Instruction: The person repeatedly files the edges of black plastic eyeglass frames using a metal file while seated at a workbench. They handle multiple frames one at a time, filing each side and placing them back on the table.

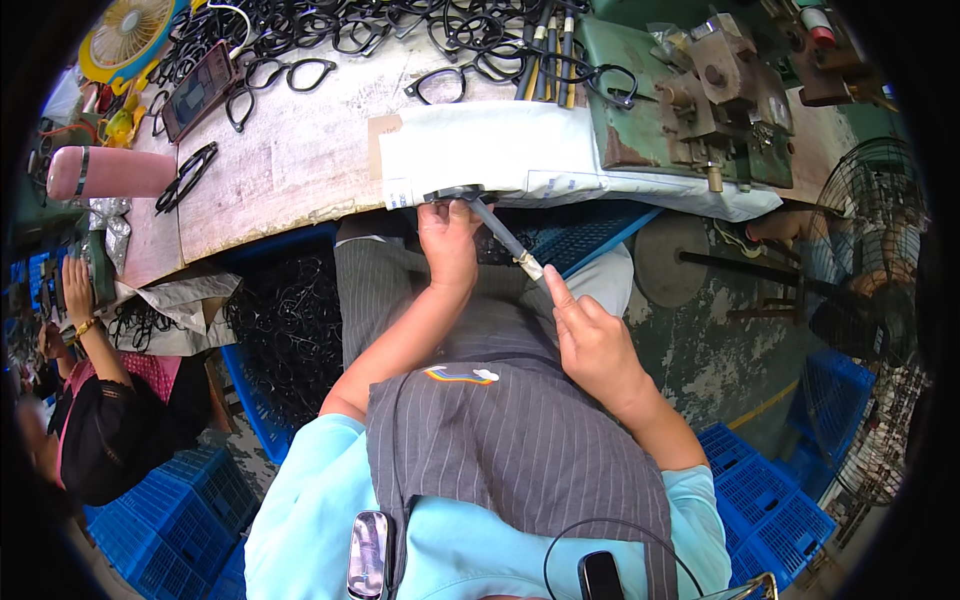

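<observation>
At the table's front edge, my left hand (pixel 448 240) is closed on a black eyeglass frame (pixel 455 193), mostly covered by the fingers. A file (pixel 502 232), a long dark grey bar with a pale taped end, slants from that frame down to my right hand (pixel 600 350). The right index finger lies stretched against the taped end, while the other fingers are curled. The file's far tip meets the frame close to my left fingers. Beneath both hands is my striped grey apron (pixel 500 430). A white cloth (pixel 490 150) covers the table edge just beyond them.
Black eyeglass frames (pixel 290 30) heap along the back, beside several more files (pixel 550 50). A green metal machine (pixel 715 95) stands right, a pink bottle (pixel 110 173) and phone (pixel 197 92) left. Below are blue crates (pixel 765 500) and a fan (pixel 870 240). Another person's hand (pixel 77 290) is at left.
</observation>
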